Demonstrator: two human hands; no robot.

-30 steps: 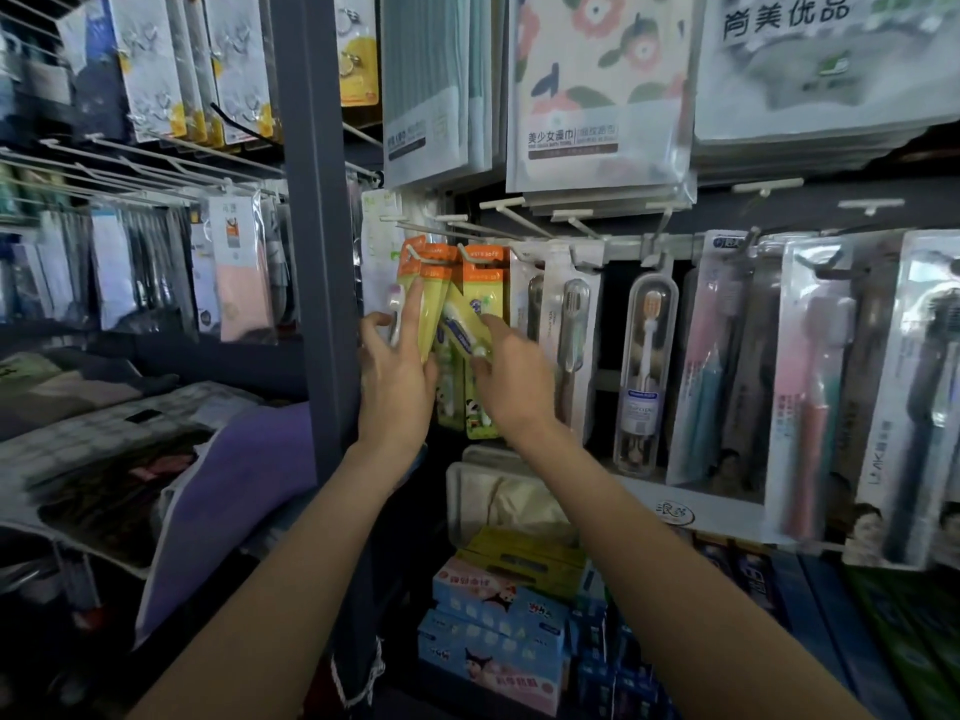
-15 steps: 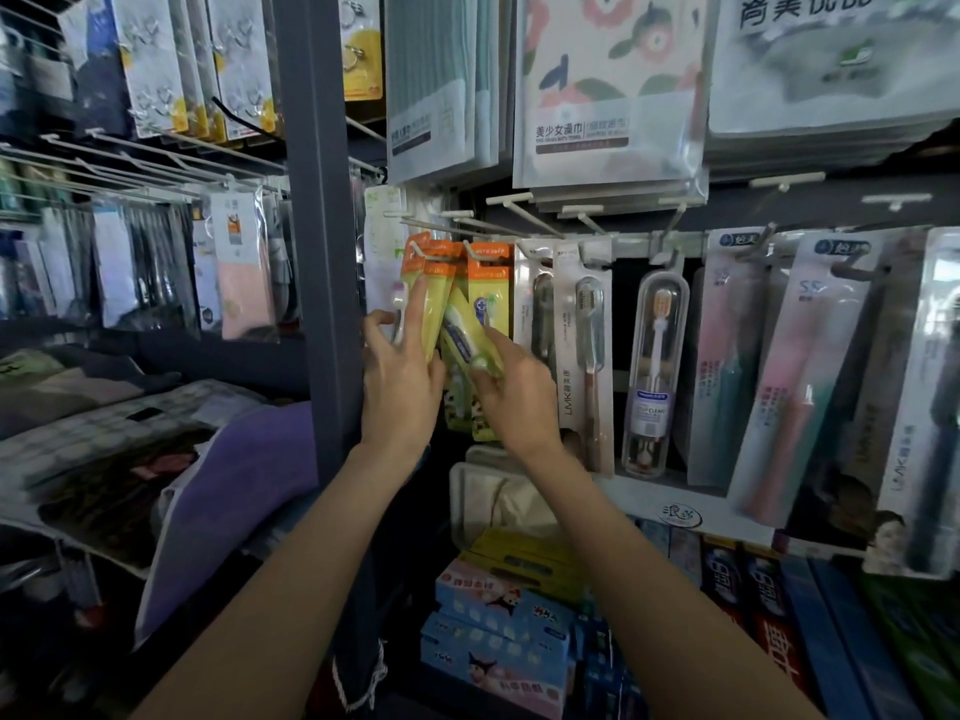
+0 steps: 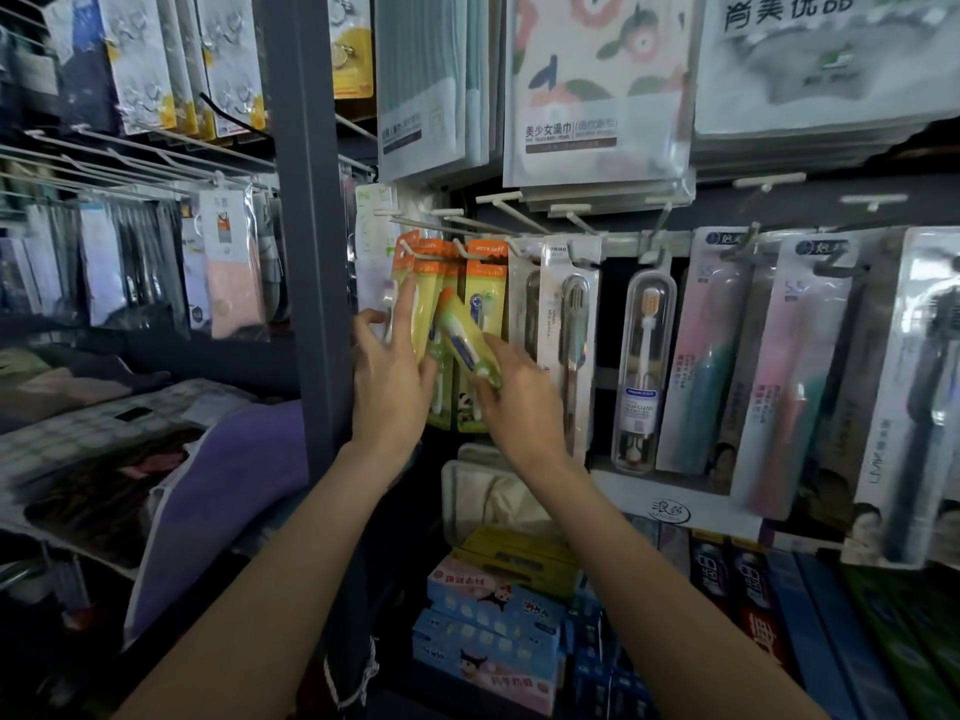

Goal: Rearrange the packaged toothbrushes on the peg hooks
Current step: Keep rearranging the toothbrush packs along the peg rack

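Right hand (image 3: pixel 519 392) pinches a tilted yellow toothbrush pack (image 3: pixel 465 337); left hand (image 3: pixel 392 371), fingers straight, hides the hanging packs' (image 3: pixel 485 283) lower halves.

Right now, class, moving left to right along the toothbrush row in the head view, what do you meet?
Yellow-and-orange toothbrush packs → grey toothbrush pack → clear toothbrush case → pink-and-teal toothbrush pack → dark toothbrush pack.

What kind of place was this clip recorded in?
Most likely a small retail shop's toiletries aisle: packaged toothbrushes hang on peg hooks, bagged towels hang above, and boxed toothpaste is stacked below.
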